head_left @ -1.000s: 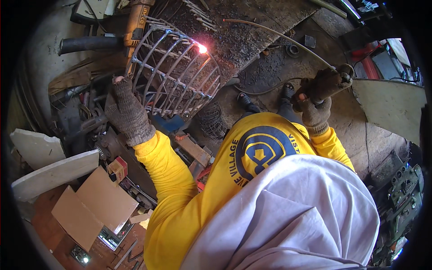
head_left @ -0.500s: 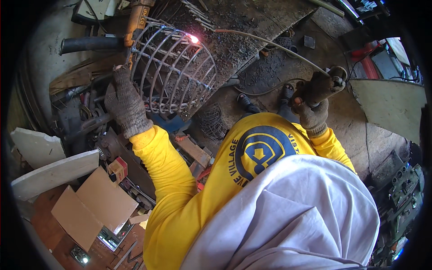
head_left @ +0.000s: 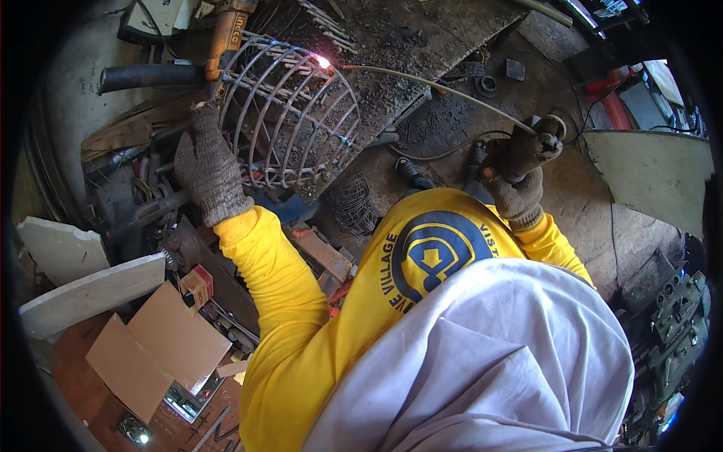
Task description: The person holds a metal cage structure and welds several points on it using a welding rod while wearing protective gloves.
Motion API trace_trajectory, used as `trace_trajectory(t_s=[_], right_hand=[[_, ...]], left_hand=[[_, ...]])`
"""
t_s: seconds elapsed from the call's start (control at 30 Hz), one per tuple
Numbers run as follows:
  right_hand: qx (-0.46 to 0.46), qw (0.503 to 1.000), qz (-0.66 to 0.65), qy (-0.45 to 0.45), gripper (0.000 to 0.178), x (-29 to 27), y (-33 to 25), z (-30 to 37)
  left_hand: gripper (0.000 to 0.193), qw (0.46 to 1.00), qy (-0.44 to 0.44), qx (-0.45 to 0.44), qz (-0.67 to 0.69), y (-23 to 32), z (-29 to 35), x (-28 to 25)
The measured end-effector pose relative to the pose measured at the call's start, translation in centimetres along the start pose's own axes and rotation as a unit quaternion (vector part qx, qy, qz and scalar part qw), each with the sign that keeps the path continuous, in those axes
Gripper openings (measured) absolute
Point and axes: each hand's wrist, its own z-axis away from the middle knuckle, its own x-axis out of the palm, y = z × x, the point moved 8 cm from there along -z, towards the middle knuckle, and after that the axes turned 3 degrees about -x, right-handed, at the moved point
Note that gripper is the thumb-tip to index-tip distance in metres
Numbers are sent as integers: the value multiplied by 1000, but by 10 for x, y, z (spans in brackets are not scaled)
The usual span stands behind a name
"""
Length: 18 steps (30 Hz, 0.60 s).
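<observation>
A rounded cage of bent metal rods lies on its side on the worktable, with a bright pink-white glowing spot on its upper rim. My gloved left hand is closed at the cage's left edge, just below an orange angle grinder; a bare fingertip shows, but what it grips is hidden. In my gloved right hand is a dark welding electrode holder. A long thin welding rod reaches from it leftward, its tip a short way right of the glow.
Short metal rods and dark debris lie on the worktable. Below the cage sits a coil of wire. An open cardboard box stands lower left, near white boards. A cable crosses the floor by my feet.
My right hand and the electrode holder have shifted slightly left, bringing the rod's tip closer to the glowing spot. The glow looks a little smaller. My left hand has barely moved.
</observation>
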Motion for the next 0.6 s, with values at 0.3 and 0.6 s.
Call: trace_trajectory(t_s=[0.3,0.6], right_hand=[[-7,1000,-3,-3,46,3,-1,-2],[-1,1000,-27,-11,45,7,-5,-3]], left_hand=[[55,999,1,-18,-46,13,8,0],[60,999,-1,-5,-50,11,7,-1]])
